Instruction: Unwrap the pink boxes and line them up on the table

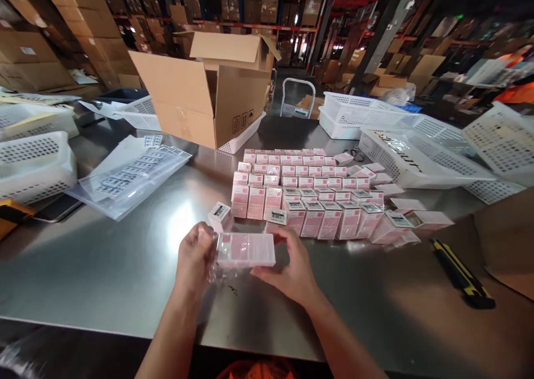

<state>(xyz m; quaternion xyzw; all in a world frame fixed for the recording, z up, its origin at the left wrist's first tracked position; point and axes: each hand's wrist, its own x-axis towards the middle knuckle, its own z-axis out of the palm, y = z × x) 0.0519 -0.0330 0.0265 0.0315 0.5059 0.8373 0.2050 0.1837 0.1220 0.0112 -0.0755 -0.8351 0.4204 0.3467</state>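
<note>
In front of me, above the steel table, is a small pink and white box lying flat in the air between my hands. My left hand is closed on crinkled clear plastic wrap at the box's left end. With thumb below and fingers above, my right hand grips the right end. Just beyond, a single box with a barcode label stands on the table. Rows of similar pink and white boxes stand farther right, several with barcode labels on top; some at the right end lean or lie over.
The steel table bears a yellow and black utility knife at right and label sheets in a clear sleeve at left. An open carton rests on a white basket behind. More white baskets stand right.
</note>
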